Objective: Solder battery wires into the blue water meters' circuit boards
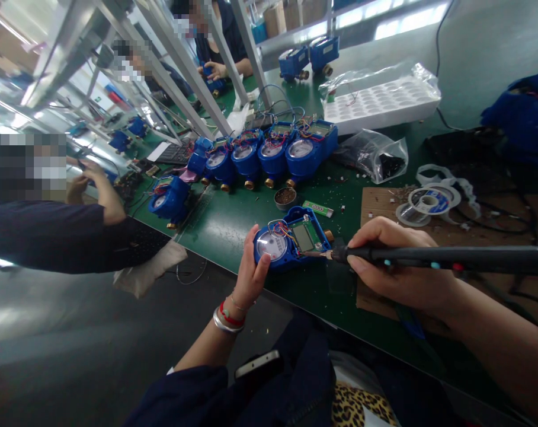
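On the green bench, a blue meter (273, 246) lies with its housing open, showing a round dial, coloured wires and a green circuit board with a grey display (303, 236). My left hand (251, 270) grips the meter's left side, thumb on the front of the dial. A black soldering iron (402, 257) is held in my right hand (396, 267), between thumb and fingers. Its metal tip reaches the lower edge of the circuit board, near the wires. Whether the tip touches a joint is too small to tell.
Several blue meters (301, 157) stand in a row behind. A small bowl (285, 197), a solder spool (429, 201) on cardboard (375, 207), a plastic bag (375, 155) and a white foam tray (380, 107) lie around. Other people sit left and behind.
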`<state>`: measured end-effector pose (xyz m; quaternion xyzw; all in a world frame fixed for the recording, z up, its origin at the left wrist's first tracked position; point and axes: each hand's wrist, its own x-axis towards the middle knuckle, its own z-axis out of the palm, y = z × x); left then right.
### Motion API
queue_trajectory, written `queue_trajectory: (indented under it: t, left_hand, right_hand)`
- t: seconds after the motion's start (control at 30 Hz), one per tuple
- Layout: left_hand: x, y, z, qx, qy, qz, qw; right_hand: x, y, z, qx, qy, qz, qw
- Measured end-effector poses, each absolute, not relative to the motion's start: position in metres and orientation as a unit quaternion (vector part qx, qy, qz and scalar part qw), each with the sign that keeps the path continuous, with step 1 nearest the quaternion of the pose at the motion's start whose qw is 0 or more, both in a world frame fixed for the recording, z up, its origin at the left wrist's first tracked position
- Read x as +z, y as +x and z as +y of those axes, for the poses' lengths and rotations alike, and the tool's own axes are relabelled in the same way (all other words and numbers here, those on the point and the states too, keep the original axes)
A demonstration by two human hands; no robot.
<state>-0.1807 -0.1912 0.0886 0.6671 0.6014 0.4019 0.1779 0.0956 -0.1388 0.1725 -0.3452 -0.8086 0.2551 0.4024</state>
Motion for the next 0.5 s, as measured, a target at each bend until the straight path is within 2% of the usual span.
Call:
queue_trajectory:
  t: [0.5]
  left_hand:
    - [0.0896,-0.1799,-0.1908,0.405,0.666,0.598,0.185]
  right_hand:
    - [0.1677,0.0995,-0.1322,0.31,-0.344,-0.782,0.419]
